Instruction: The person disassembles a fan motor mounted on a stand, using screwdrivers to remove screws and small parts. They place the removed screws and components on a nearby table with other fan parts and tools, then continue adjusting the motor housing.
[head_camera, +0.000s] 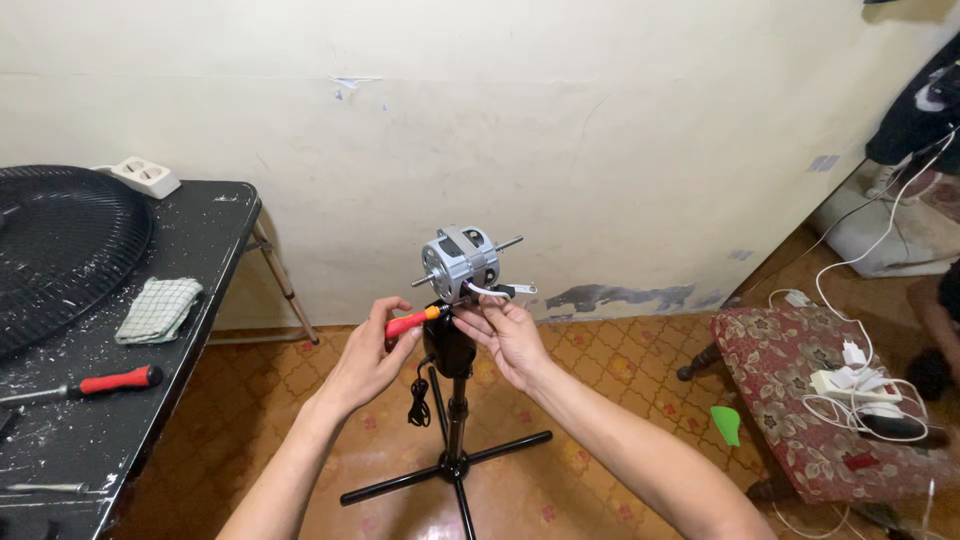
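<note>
The motor (461, 264) sits atop the black stand (451, 400), in front of the wall. Just below the motor, the left hand (368, 360) curls its fingers around a red screwdriver (414, 321) whose tip points at the motor's base. The right hand (508, 333), at the motor's lower right, pinches a white wire (487, 292).

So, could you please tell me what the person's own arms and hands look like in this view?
Both forearms are bare up to the bottom edge of the picture, with no sleeves showing. The left hand and right hand wear no gloves, and no rings, watch or bands are visible.
</note>
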